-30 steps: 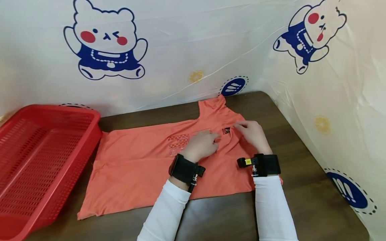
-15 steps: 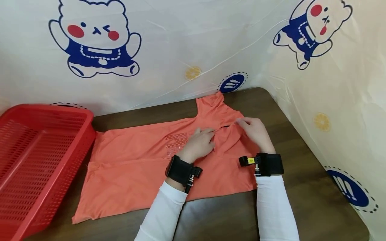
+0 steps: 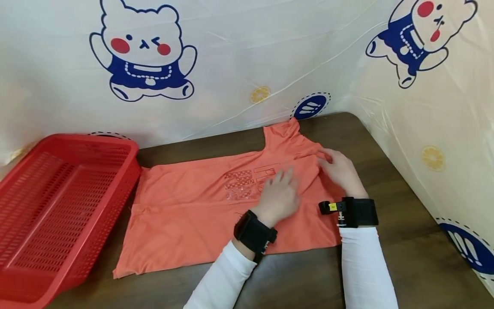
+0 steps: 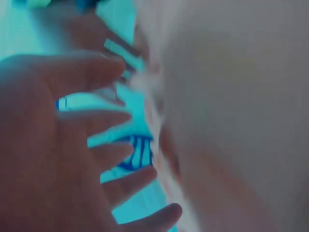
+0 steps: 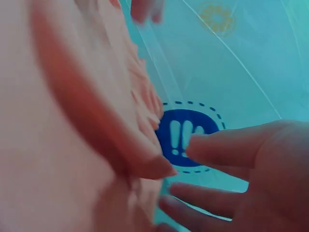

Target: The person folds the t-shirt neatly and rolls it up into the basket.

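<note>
A coral-orange T-shirt [image 3: 173, 231] lies spread sideways on the table, creased, with a printed panel [image 3: 239, 184] on its front. Over the chest my left hand [image 3: 278, 199] is blurred in the head view; the left wrist view shows its fingers [image 4: 128, 186] spread and holding nothing. My right hand [image 3: 341, 169] is at the shirt's neck end. In the right wrist view, its thumb [image 5: 217, 145] and fingers stand apart beside a raised fold of the shirt [image 5: 140, 154], with no cloth pinched between them.
A red plastic basket [image 3: 127, 148] stands on the left, close to the shirt's hem. Behind the brown wooden table [image 3: 409, 249] and along its right side hangs a white sheet [image 3: 231, 47] with bear prints.
Both hands pinched the shirt near the small dark print and drew it taut half a second ago. Now they have let go, the fold has dropped, and the left hand has lifted.
</note>
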Tool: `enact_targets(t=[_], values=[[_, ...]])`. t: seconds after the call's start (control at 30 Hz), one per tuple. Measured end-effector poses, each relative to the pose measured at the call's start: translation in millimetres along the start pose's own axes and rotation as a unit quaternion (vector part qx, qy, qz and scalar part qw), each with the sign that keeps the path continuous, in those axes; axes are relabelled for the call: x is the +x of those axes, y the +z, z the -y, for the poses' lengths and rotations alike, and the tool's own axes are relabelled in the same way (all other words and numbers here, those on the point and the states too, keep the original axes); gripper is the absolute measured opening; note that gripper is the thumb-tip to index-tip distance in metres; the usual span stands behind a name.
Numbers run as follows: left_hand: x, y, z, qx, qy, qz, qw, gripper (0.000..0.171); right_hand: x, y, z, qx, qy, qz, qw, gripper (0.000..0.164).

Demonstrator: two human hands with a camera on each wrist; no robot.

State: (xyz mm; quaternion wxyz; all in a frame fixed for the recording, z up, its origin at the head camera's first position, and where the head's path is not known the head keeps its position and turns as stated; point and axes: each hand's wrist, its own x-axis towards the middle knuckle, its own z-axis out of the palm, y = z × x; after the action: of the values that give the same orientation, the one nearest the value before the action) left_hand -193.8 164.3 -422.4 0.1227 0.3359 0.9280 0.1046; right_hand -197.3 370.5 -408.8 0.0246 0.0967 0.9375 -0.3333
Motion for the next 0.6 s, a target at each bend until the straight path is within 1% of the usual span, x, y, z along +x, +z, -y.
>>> enact_targets(t=[0.07,0.1,0.17,0.2,0.27,0.37,0.43,0.5,0.6], values=[[-2.3,4.8,-10.2,0.009,0.017,0.035,0.9992,0.055,-6.5,-6.8,-0.9,-0.018,0.013,0.022,0.999,0.042],[-3.2,6.9,-13.6,0.012,0.018,0.049,0.9986,0.056,-9.8,-10.1,-2.4,-0.031,0.021,0.037,0.999,0.042],[-4.5,8.9,-17.3,0.018,0.008,0.064,0.9978,0.059,-16.1,-15.4,-7.0,-0.052,0.038,0.069,0.996,0.043],[-5.0,9.5,-17.7,0.022,0.001,0.066,0.9976,0.061,-18.6,-17.1,-10.1,-0.059,0.045,0.087,0.993,0.044],[-5.3,9.6,-16.7,0.024,-0.012,0.06,0.9978,0.066,-22.0,-18.6,-16.4,-0.072,0.052,0.119,0.989,0.047],[-6.6,9.9,-12.8,0.021,-0.024,0.058,0.9978,0.072,-23.2,-16.0,-24.1,-0.081,0.043,0.147,0.985,0.038],[-7.3,10.0,-10.8,0.018,-0.029,0.056,0.9979,0.072,-23.3,-15.0,-25.2,-0.088,0.036,0.149,0.984,0.031],[-7.2,9.0,-9.3,0.018,-0.038,0.055,0.9976,0.071,-24.9,-16.8,-24.3,-0.093,0.027,0.139,0.986,0.024],[-6.4,6.4,-6.8,0.026,-0.057,0.048,0.9969,0.069,-29.8,-22.6,-21.0,-0.097,0.042,0.122,0.987,0.023]])
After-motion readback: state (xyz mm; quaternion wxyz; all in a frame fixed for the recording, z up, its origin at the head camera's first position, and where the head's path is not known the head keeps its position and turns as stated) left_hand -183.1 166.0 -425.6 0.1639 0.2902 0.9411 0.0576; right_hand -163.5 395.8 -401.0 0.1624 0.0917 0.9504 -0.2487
